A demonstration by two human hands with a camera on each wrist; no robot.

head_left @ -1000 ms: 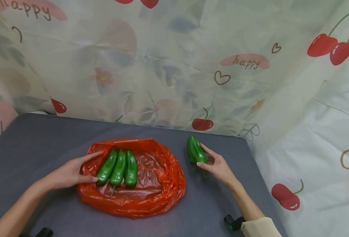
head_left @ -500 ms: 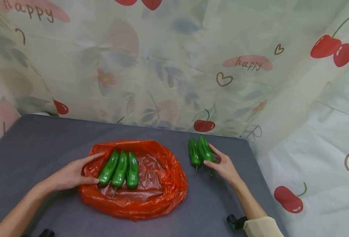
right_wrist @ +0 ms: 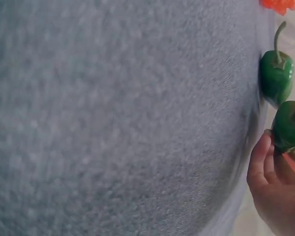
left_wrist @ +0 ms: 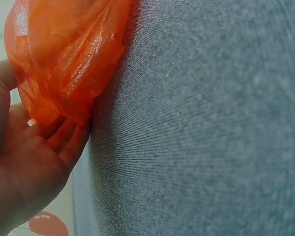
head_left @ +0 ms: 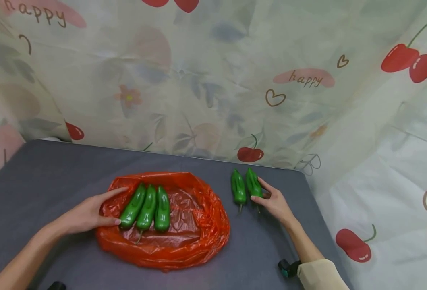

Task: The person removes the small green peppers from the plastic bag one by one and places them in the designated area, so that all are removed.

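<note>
1. Right hand (head_left: 274,204), one: pinching the right-hand pepper (head_left: 253,183) between thumb and fingers, stem end pointing towards the wearer
2. Left-hand neighbour (head_left: 238,187), one green pepper: lying on the grey cloth (head_left: 72,171) just beside the pinched one, stem likewise pointing towards the wearer
3. Change, recent: the two peppers are no longer overlapping in the head view as they were a second ago; a narrow gap is now showing between them
4. Meaning, as judged: the pinched pepper is apparently being set out as the second of a pair, with its grip not yet being released; whether its underside is touching the cloth, cannot tell
5. Left hand (head_left: 84,211), one: holding the left edge of the red plastic bag (head_left: 184,257), thumb and fingers curling about the film, much as a second ago
6. Bagged peppers (head_left: 147,207), three, green: lying in a row inside the bag's left half, keeping their arrangement
7. Backdrop (head_left: 199,60), cherry-printed: hanging behind the cloth
</note>
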